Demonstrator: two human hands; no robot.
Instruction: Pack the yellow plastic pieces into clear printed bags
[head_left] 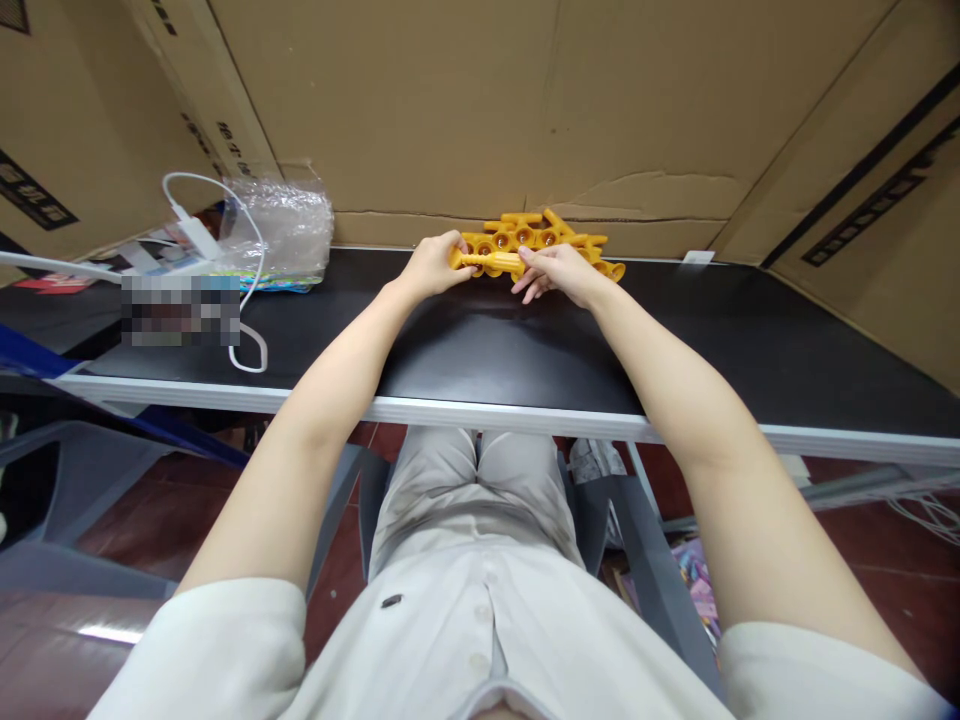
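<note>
Between my two hands lies a slim yellow plastic piece (pixel 491 261), held level, with a ribbed narrow stem on its left and a thicker sleeve on its right. My left hand (pixel 439 264) pinches its left end between thumb and fingers. At the other end, my right hand (pixel 559 272) grips the thicker part with thumb and forefinger, the other fingers loosely curled below. Just behind the hands sits a pile of yellow plastic parts (pixel 525 236) with round cup-like openings, partly hidden by the fingers.
The black tabletop (pixel 510 350) has a silver front edge. At the left are clear plastic wrap (pixel 281 225), a white cable (pixel 262 235) and a white adapter (pixel 196 235). Cardboard walls (pixel 450 110) enclose the back and sides. A small white item (pixel 698 258) lies at the back right.
</note>
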